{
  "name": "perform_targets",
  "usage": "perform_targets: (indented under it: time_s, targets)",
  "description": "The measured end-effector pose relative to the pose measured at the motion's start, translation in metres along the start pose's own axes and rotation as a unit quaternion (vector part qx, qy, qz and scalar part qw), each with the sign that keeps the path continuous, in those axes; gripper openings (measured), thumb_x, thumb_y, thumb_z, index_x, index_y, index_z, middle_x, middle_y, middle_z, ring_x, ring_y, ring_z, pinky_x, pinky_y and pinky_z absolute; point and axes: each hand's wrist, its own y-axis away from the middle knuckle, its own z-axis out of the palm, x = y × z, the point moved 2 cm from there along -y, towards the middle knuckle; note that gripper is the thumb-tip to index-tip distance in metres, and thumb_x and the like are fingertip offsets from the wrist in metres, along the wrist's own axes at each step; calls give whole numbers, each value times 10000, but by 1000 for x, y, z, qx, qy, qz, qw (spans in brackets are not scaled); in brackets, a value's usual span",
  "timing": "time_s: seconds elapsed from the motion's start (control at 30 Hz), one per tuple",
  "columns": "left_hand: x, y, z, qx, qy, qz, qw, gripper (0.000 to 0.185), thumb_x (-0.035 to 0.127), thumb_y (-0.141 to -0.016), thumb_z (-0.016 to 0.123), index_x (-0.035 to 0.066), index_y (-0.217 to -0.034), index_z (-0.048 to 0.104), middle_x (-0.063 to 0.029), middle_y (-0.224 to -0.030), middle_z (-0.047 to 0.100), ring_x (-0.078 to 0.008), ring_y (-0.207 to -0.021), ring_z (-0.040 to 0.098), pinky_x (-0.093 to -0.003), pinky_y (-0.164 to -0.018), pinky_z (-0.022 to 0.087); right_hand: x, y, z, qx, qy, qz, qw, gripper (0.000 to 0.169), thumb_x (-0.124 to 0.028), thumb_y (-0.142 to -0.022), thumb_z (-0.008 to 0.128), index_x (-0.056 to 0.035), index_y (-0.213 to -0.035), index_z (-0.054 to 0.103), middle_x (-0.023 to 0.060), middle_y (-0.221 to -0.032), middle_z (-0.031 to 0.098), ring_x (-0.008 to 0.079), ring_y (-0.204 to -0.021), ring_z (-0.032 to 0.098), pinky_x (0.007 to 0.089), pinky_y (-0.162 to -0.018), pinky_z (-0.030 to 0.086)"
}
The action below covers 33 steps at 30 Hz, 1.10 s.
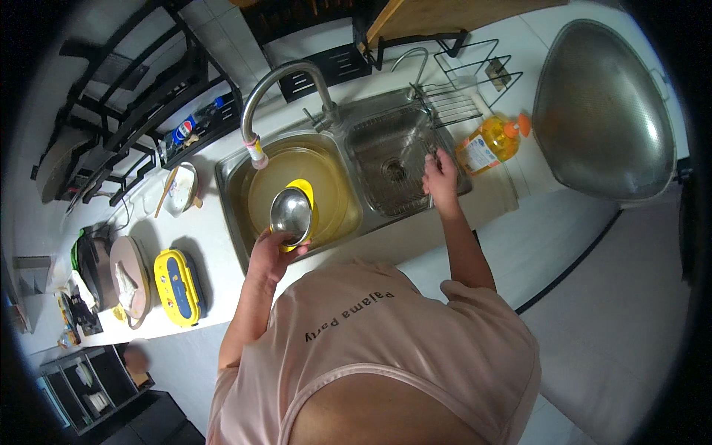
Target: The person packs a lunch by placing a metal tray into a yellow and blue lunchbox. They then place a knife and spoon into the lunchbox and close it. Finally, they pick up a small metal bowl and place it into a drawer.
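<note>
My left hand point(272, 253) grips the near rim of a small stainless steel bowl with a yellow outer shell point(292, 214). The bowl is tilted and looks empty, and it is above the left sink basin point(353, 208). In that basin sits a large round pan or basin point(339, 172) of cloudy yellowish water. Over the right sink basin point(372, 142), my right hand point(442, 181) is closed around a thin metal utensil point(431, 201); its kind is unclear, as the fingers cover its middle. A curved steel faucet point(289, 67) arches above the left basin.
Right of the sink stand an orange-pump soap bottle point(484, 147), a wire rack point(453, 108) and a large metal wok point(606, 111). Along the left counter are a yellow-and-blue lunch box point(178, 286), a round lid point(130, 272) and a white dish point(181, 189). A black shelf point(161, 67) overhangs the back left.
</note>
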Motion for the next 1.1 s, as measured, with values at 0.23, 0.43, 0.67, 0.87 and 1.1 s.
perform_targets:
  time_s: [0.23,0.43,0.67,0.87,1.1]
  targets:
    - [-4,3,2,-33,31,9,999,297,19,-948,423,-81,-1225,458,-238,-1015,635,-326,-855,689,-369,-694,626,-74,57,30,-336,-418,201,820,347,-346,-1055,369,-69,-1200,521,-54,-656,395,27,-412,306,202,-383,290]
    - [-3,8,-8,-24,40,24,999,304,31,-945,465,-85,-1226,454,-243,-1028,624,-337,-839,685,-382,-664,625,-116,62,56,-412,-383,158,812,335,-387,-1037,413,-82,-1029,549,-47,-549,354,64,-394,330,231,-389,319]
    - [-6,16,-21,-18,75,38,996,303,68,-992,386,-28,-1275,437,-212,-1037,624,-298,-793,682,-374,-657,616,-128,38,94,-200,23,-151,968,196,-108,-988,538,23,-1116,608,-67,-702,453,6,-562,376,183,-489,313]
    - [-15,20,-41,-20,147,41,988,351,-35,-930,427,-61,-1278,388,-234,-1090,583,-343,-819,687,-388,-651,635,-186,24,118,-236,-53,-307,920,150,-97,-968,570,11,-1065,605,31,-843,616,102,-765,573,235,-715,472]
    - [-30,26,-65,-8,157,68,985,319,-22,-928,435,-65,-1242,400,-230,-1081,589,-340,-835,684,-387,-690,630,-260,-42,144,-139,64,-519,841,182,-124,-944,604,-26,-1085,664,95,-1059,682,150,-964,640,285,-853,504]
